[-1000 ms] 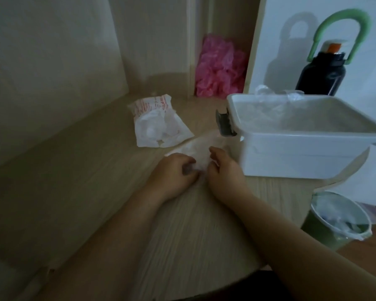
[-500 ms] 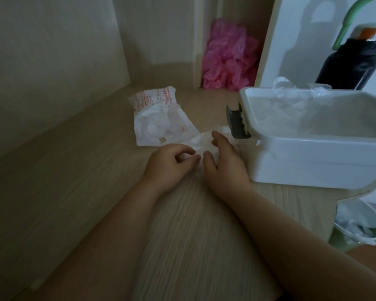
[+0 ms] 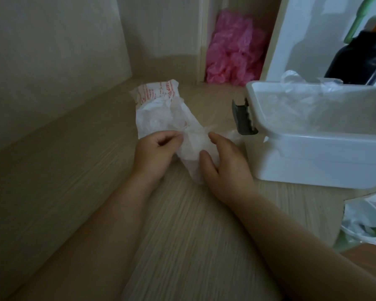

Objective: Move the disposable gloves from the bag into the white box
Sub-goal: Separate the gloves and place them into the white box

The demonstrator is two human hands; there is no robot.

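Your left hand (image 3: 155, 154) has its fingers curled in, and thumb and forefinger pinch the edge of a thin clear glove (image 3: 190, 148) right at their tips. Your right hand (image 3: 227, 168) lies on the same glove with the thumb and forefinger spread and fairly straight, pressing the film flat; the other fingers are hidden behind the forefinger, so you cannot tell how they sit.

The glove is a crumpled strip between the two hands, lying on the wooden table (image 3: 182, 246). Its long axis runs away from you and slightly leftward: the near end points back towards your wrist beside the base of the right thumb, and the far end reaches just past your left fingertips, up against the bag (image 3: 154, 109). Which end is the cuff cannot be made out.

The bag, white with red print, lies flat beyond the left fingertips, its printed end pointing away from you. The white box (image 3: 313, 168) stands just outboard of your right forefinger, open-topped, with more clear gloves (image 3: 291, 109) inside and a dark latch (image 3: 243, 118) nearest the fingertip
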